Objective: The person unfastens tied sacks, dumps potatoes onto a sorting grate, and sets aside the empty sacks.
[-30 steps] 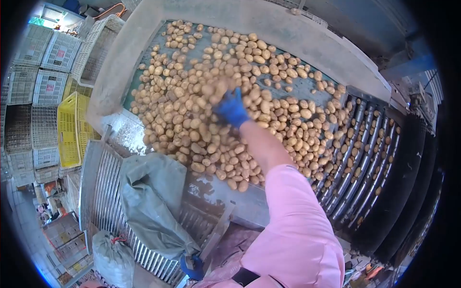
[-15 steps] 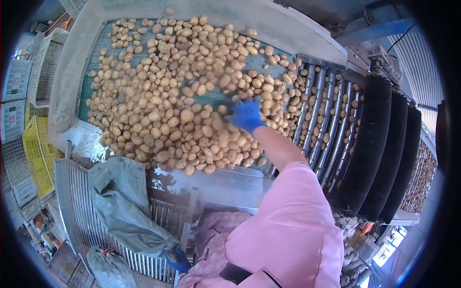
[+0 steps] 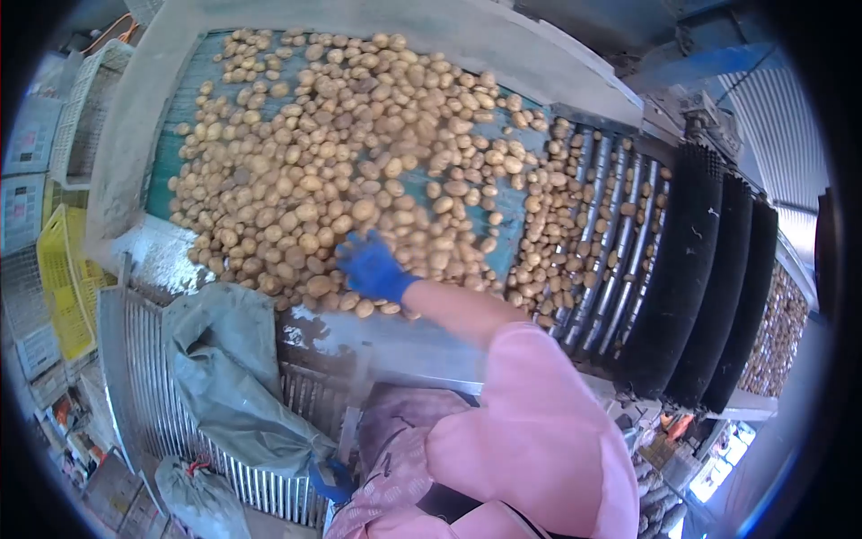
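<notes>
My right hand (image 3: pixel 373 268), in a blue glove, lies on a thick spread of potatoes (image 3: pixel 287 180) near the front edge of a green sorting bed (image 3: pixel 163 184). Its fingers are apart and touch potatoes without gripping one. A pink sleeve covers the upper part of that arm. Low at the left of my body, a dark blue patch (image 3: pixel 332 481) shows at the lower end of a grey-green cloth (image 3: pixel 224 359). It may be my gloved left hand, but its fingers cannot be made out.
Metal rollers (image 3: pixel 597 242) carrying potatoes adjoin the bed on the right, followed by large black brush rollers (image 3: pixel 678 278). A metal rim (image 3: pixel 431 332) runs along the front. A yellow crate (image 3: pixel 67 287) and several pale crates stand at the left. A tied sack (image 3: pixel 202 499) sits below the cloth.
My right hand has swept left and toward me across the potatoes. More green bed shows between the potatoes on the right, and more potatoes lie at the near end of the rollers.
</notes>
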`<state>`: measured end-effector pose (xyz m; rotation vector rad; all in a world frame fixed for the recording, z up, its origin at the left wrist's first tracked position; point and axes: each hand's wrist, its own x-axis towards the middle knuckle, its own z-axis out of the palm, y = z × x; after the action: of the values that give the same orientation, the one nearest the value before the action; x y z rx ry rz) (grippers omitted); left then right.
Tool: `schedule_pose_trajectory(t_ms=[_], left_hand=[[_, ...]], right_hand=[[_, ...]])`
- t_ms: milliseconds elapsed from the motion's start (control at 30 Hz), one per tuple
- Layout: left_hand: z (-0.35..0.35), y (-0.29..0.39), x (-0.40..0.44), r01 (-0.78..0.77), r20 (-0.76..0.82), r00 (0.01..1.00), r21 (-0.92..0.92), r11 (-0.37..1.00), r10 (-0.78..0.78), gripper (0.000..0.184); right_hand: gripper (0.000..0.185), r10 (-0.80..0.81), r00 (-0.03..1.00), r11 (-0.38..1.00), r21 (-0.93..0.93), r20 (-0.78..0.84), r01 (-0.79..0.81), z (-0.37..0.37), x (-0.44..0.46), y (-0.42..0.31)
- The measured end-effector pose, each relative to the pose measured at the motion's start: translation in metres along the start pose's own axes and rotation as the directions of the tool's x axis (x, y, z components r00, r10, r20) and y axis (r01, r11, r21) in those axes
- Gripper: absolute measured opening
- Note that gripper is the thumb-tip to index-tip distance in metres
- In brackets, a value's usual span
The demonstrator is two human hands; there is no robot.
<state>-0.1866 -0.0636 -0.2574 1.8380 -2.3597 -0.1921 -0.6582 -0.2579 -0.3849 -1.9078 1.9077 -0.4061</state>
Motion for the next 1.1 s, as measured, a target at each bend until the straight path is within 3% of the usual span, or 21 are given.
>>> schedule_pose_trajectory(t_ms=[67,100,167,200,267,300,333,433,500,600,633,667,700,767,867,933,1000,1033,1100], left_hand=[[-0.005,-0.001,0.004,-0.019,0.041,0.999,-0.012,1.0,0.02,0.014],[-0.007,-0.003,0.005,-0.026,0.057,0.998,-0.021,0.999,0.027,0.015],[-0.014,-0.003,0.005,-0.009,0.102,0.995,-0.041,0.999,0.013,0.015],[-0.018,-0.003,0.004,-0.001,0.12,0.993,-0.06,0.998,0.008,0.015],[-0.02,-0.002,0.005,0.014,0.131,0.991,-0.074,0.997,-0.004,0.016],[-0.02,0.001,0.006,0.02,0.136,0.991,-0.078,0.997,-0.01,0.016],[-0.025,0.005,0.011,0.004,0.116,0.993,-0.056,0.998,0.002,0.015],[-0.034,0.018,0.025,0.092,0.09,0.992,-0.027,0.995,-0.089,0.015],[-0.037,0.02,0.03,0.161,0.164,0.972,0.046,0.986,-0.166,0.018],[-0.032,0.011,0.028,0.169,0.259,0.947,0.112,0.979,-0.193,0.026],[-0.033,0.011,0.031,0.19,0.31,0.925,0.126,0.974,-0.22,0.028],[-0.036,0.013,0.038,0.209,0.361,0.899,0.143,0.967,-0.247,0.029],[-0.038,0.011,0.046,0.229,0.378,0.887,0.14,0.963,-0.266,0.03],[-0.042,0.008,0.064,0.24,0.39,0.882,0.112,0.964,-0.264,0.031],[-0.048,0.004,0.081,0.227,0.373,0.901,0.032,0.973,-0.223,0.032],[-0.051,0.0,0.088,0.227,0.389,0.898,-0.008,0.974,-0.206,0.033],[-0.054,-0.005,0.094,0.227,0.399,0.896,-0.036,0.973,-0.194,0.034],[-0.054,-0.007,0.095,0.23,0.402,0.896,-0.054,0.972,-0.19,0.035],[-0.053,-0.005,0.093,0.234,0.426,0.888,-0.095,0.968,-0.173,0.036]], right_hand=[[0.04,-0.006,0.992,0.999,0.034,0.128,0.002,0.028,0.008,-0.009],[0.042,0.061,0.998,0.984,0.167,0.023,-0.064,0.041,0.0,-0.001],[0.045,0.106,0.977,0.964,0.222,0.182,-0.146,0.053,-0.034,0.038],[0.046,0.085,0.907,0.978,0.138,0.412,-0.154,0.053,-0.052,0.054],[0.056,0.004,0.977,0.98,-0.197,0.214,0.039,-0.003,-0.095,0.066],[0.054,-0.011,0.967,0.96,-0.268,0.255,0.082,0.015,-0.116,0.096],[0.039,0.07,0.919,0.941,-0.332,0.387,0.068,0.022,-0.138,0.118],[0.043,0.365,0.835,0.825,-0.559,0.412,-0.085,-0.017,-0.167,0.133],[0.046,0.54,0.75,0.7,-0.699,0.381,-0.149,-0.042,-0.17,0.13],[0.042,0.558,0.622,0.83,-0.39,0.55,-0.399,-0.021,-0.1,0.084],[0.04,0.32,0.832,0.942,-0.243,0.452,-0.231,-0.021,-0.068,0.04],[0.038,0.048,0.951,0.984,-0.175,0.304,0.006,-0.021,-0.036,-0.003],[0.039,-0.281,0.958,0.959,-0.034,0.051,0.283,0.042,-0.015,-0.001],[0.042,-0.503,0.831,0.86,0.045,0.235,0.508,0.035,0.06,-0.035],[0.044,-0.445,0.841,0.872,-0.065,0.307,0.485,0.066,0.165,-0.049],[0.045,-0.466,0.885,0.876,-0.144,-0.006,0.46,0.075,0.21,-0.04],[0.043,-0.536,0.841,0.841,-0.129,-0.067,0.526,0.081,0.273,-0.012],[0.044,-0.475,0.88,0.87,-0.161,-0.024,0.466,0.076,0.306,-0.001],[0.046,-0.376,0.895,0.831,-0.34,0.241,0.441,-0.008,0.364,-0.021]])
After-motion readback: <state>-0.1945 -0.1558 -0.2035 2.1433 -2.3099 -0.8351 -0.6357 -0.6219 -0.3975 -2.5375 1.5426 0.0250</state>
